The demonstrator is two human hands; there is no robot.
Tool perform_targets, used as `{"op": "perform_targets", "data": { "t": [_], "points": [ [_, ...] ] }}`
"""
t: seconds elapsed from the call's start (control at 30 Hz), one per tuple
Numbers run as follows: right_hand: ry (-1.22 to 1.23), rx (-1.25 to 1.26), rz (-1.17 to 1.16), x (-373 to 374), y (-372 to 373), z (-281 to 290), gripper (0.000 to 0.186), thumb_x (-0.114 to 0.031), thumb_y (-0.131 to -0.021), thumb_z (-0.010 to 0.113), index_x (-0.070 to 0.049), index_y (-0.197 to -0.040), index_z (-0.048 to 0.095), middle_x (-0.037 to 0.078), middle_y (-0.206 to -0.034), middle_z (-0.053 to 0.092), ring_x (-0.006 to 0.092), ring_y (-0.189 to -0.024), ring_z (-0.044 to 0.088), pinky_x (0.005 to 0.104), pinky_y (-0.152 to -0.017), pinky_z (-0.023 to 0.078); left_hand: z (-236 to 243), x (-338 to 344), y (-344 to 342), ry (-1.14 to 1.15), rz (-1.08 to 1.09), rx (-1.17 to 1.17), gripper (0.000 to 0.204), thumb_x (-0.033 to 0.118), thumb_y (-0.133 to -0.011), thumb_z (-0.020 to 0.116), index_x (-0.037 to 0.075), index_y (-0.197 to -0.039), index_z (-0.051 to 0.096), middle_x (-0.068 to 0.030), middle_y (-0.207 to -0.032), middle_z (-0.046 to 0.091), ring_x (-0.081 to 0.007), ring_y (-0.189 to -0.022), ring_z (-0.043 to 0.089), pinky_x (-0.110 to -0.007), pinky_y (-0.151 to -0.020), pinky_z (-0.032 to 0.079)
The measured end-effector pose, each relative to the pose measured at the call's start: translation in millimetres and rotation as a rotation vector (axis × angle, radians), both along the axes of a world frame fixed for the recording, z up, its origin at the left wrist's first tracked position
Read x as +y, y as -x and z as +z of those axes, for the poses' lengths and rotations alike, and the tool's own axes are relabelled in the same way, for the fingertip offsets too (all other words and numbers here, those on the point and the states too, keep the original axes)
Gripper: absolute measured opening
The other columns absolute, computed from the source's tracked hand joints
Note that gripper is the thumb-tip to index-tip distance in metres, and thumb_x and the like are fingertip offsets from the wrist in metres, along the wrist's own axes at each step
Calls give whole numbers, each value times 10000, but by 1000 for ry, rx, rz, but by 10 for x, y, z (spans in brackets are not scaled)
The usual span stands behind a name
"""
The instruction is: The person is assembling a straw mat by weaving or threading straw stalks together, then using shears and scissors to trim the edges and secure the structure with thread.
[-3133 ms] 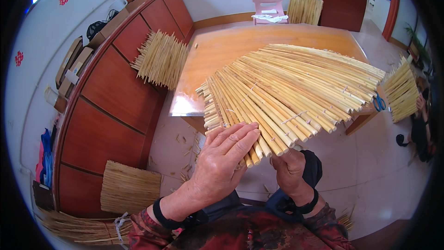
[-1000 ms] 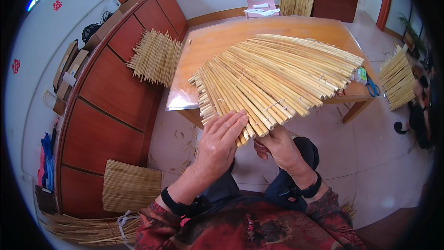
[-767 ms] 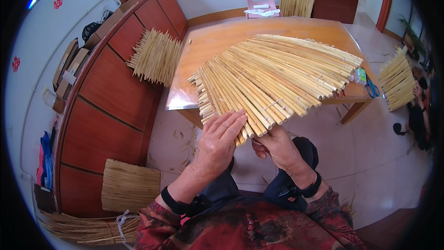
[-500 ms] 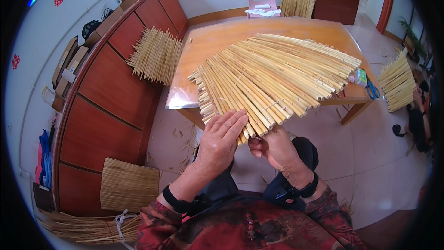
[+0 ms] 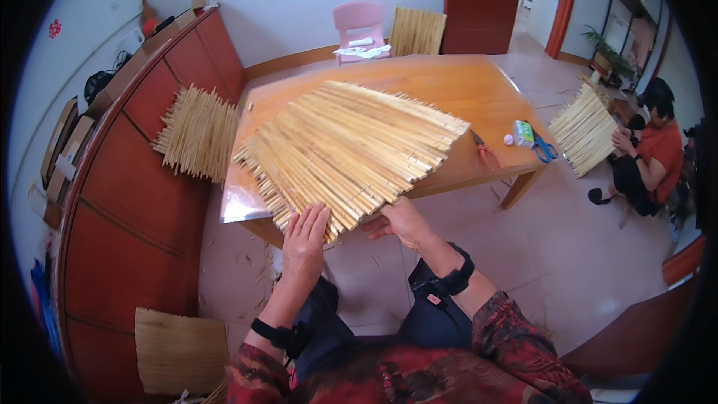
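Observation:
A fan-shaped reed mat (image 5: 344,150), its sticks bound with thin ties, rests on the orange table (image 5: 493,105) and overhangs the near edge. My left hand (image 5: 303,251) grips that edge, fingers lying over the top. My right hand (image 5: 396,224) is at the edge just right of it, fingers curled under the mat and partly hidden. Red-handled pliers (image 5: 487,154), a small pink item (image 5: 508,139), a green-and-white pack (image 5: 523,134) and blue scissors (image 5: 545,148) lie right of the mat.
A red cabinet (image 5: 123,232) lines the left, with stick mats (image 5: 196,135) against it and another (image 5: 179,352) low down. A pink chair (image 5: 357,26) and upright mat (image 5: 415,30) stand behind the table. At right a co-worker (image 5: 651,164) holds a mat (image 5: 583,131) beside a plant.
The view has swung right, showing more of the co-worker and the tools. The mat has dropped back onto the table with both hands still at its edge, the right one slightly farther from the left.

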State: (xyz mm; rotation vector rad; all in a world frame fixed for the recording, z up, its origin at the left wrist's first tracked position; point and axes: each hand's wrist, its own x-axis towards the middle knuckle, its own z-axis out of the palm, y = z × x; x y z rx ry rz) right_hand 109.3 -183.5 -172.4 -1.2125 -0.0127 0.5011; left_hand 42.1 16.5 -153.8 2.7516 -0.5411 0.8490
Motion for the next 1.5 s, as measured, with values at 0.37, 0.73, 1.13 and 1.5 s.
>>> {"op": "perform_targets", "data": {
  "t": [0.37, 0.73, 1.13, 1.5],
  "points": [
    [1102, -816, -616, -1702, -538, -287, 199, -149, -843, 486, -5, -943, 580, 133, -801, 589, 209, -716, 574, 329, -649, 457, -656, 194, 68, -30, 28, 222, 440, 48, -740, 492, 61, -1179, 460, -89, -1265, 433, -246, -1211, 372, -450, -1010, 235],
    [1917, -577, -475, -2684, -1519, -775, 264, -170, -818, 471, -9, -1018, 528, 222, -901, 569, 371, -852, 550, 463, -735, 434, -504, 355, 675, 198, 151, 336, 530, 44, -670, 636, 43, -1167, 453, -139, -1272, 392, -283, -1213, 344, -423, -995, 262],
    [1772, -831, -410, -2518, -1454, -634, 217, -163, -835, 472, 26, -857, 575, 180, -740, 602, 312, -663, 596, 376, -550, 478, -647, 177, 919, 378, -158, 556, 220, 51, -766, 542, 37, -985, 558, -122, -949, 592, -275, -864, 574, -336, -745, 460],
    [496, -614, -144, -1040, 477, -55, 218, -110, -857, 407, -18, -1026, 508, 46, -885, 562, 74, -787, 508, 205, -675, 418, -715, -297, 754, 988, -465, 1139, 355, 242, -885, 481, 11, -1154, 480, -103, -1005, 599, -192, -883, 588, -302, -737, 465]
  ]
}}
